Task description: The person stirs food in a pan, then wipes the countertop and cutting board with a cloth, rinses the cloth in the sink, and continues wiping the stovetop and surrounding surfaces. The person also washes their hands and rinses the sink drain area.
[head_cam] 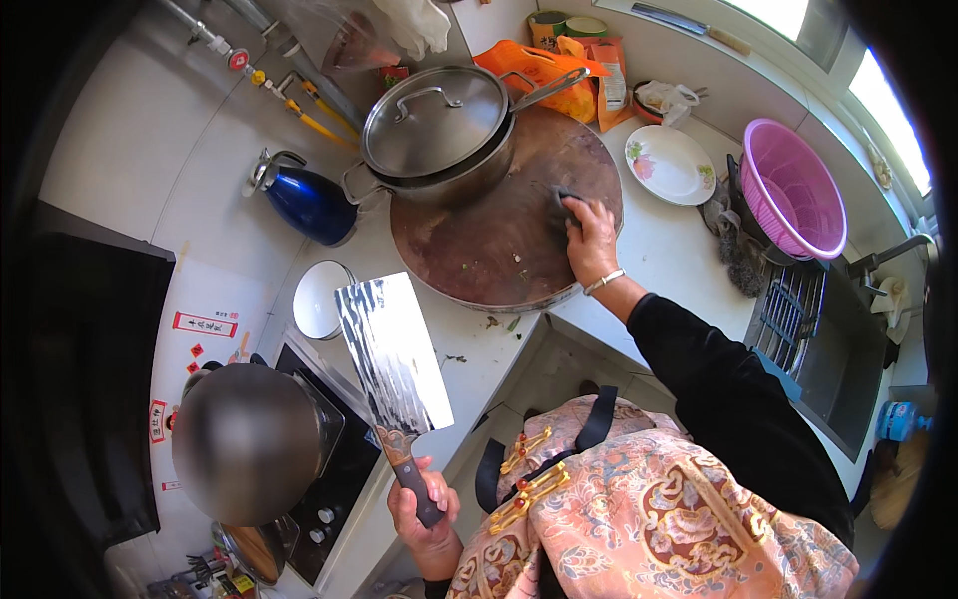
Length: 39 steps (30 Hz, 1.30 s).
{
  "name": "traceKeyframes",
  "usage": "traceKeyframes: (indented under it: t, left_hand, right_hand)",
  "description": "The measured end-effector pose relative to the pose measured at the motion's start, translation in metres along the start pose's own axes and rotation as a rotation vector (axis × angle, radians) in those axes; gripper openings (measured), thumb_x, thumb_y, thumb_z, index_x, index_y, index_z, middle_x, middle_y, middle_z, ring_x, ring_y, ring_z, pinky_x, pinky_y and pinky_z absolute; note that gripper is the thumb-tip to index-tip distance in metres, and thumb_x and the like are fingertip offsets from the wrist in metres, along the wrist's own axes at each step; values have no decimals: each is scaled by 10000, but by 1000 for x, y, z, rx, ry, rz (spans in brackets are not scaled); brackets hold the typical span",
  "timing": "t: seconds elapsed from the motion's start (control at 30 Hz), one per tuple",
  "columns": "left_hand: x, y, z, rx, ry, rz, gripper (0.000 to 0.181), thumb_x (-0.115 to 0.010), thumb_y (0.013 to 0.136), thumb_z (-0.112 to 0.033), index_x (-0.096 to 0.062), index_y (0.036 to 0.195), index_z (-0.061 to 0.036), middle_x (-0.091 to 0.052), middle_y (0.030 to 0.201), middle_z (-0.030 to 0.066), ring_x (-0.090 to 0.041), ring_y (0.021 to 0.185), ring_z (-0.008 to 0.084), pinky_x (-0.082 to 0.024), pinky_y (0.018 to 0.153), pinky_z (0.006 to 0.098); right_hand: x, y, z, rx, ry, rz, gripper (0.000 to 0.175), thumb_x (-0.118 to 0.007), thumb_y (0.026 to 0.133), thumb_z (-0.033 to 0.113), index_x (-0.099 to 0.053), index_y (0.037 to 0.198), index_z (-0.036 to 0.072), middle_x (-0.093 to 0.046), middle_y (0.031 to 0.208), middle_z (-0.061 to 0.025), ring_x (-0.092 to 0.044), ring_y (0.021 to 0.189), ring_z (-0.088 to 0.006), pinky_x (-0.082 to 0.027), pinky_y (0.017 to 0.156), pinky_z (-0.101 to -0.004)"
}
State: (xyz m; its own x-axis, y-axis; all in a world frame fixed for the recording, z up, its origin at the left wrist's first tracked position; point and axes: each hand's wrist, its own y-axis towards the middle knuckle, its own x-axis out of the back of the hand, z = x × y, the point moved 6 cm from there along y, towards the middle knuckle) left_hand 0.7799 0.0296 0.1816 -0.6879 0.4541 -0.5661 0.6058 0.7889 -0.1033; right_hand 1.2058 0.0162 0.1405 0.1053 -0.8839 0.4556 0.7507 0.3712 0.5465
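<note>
My left hand [423, 500] grips the dark handle of a Chinese cleaver [397, 352]. Its broad, shiny blade points up and away from me, over the counter's front edge. With bent fingers, my right hand [591, 238] presses a small dark cloth or scrubber [563, 201] onto a large round wooden chopping board [494, 247]. The hand hides most of this dark item. Food scraps and what look like damp smears mark the board. A lidded steel pan [441, 127] stands on the board's far left part.
Left of the board are a blue vacuum jug [310, 202] and a white bowl [318, 299]. A white floral plate [670, 166], pink basket [795, 191] and sink [842, 374] lie right. Orange bags [554, 78] stand behind. The stove [344, 457] is at lower left, partly blurred.
</note>
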Motion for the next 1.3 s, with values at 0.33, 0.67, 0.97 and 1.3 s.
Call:
traceKeyframes:
  t: [0.33, 0.67, 0.97, 1.3]
  left_hand:
    - [17, -10, -6, -10, -14, -52, 549, -507, 969, -339, -417, 1263, 116, -498, 755, 73, -476, 611, 144, -397, 368, 265]
    - [25, -25, -14, -47, -25, -84, 535, -520, 960, -306, -426, 1249, 134, -512, 765, 94, -495, 638, 160, -413, 400, 287]
    - [23, -2, -9, -18, -15, -46, 550, -513, 960, -352, -420, 1241, 112, -480, 736, 62, -458, 608, 133, -388, 336, 250]
    - [-19, 64, 20, 214, -83, 227, 545, -487, 983, -319, -407, 1280, 131, -495, 758, 89, -476, 610, 144, -424, 375, 264]
  right_hand:
    - [-91, -64, 99, 123, 111, 301, 434, -573, 697, -114, -671, 1065, 94, -576, 1144, -157, -484, 1030, -380, -462, 904, -410]
    - [-120, -152, 129, 396, 250, 713, 424, -620, 682, -74, -667, 1084, 54, -566, 1153, -165, -496, 1026, -353, -461, 917, -394]
    - [1, -84, 87, 115, 523, 301, 440, -623, 737, -100, -626, 1136, 83, -553, 1163, -158, -509, 1060, -360, -460, 925, -402]
    - [127, -39, -130, -321, -140, -188, 308, -609, 835, -47, -649, 1120, 64, -619, 1027, -121, -618, 938, -283, -494, 828, -319]
